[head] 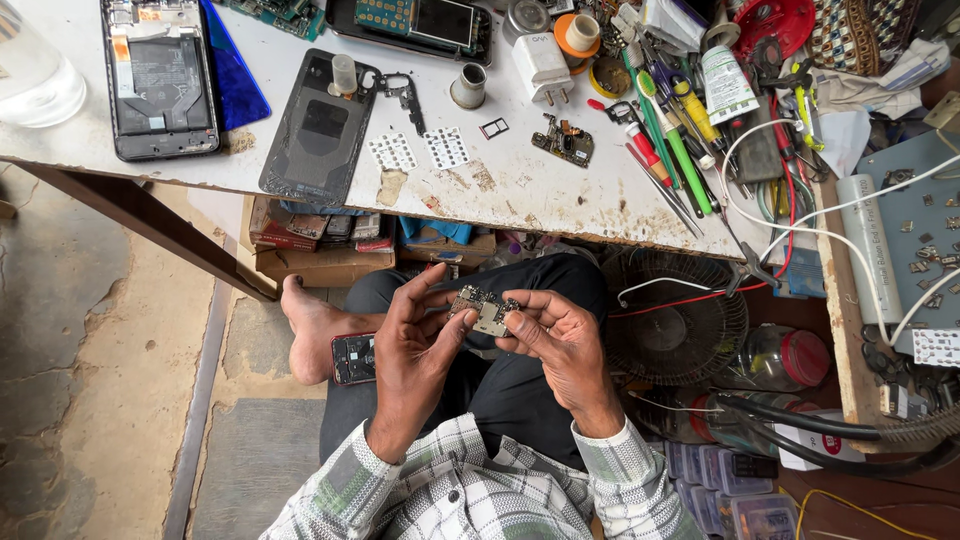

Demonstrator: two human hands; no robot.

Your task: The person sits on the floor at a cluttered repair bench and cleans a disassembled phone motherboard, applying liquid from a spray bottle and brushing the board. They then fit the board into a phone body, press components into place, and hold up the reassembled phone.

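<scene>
Now, board: you are pinching a small phone circuit board (486, 311), lower centre.
Hands: left hand (415, 345) and right hand (560, 340) are gripping its edges.
Handling: light, stiff, probably fragile.

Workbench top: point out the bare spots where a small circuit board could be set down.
On the white workbench, bare patches lie between the black back cover and the loose circuit board, and left of the opened phone. The right end is crowded with screwdrivers and cables. Both hands hold a board.
</scene>
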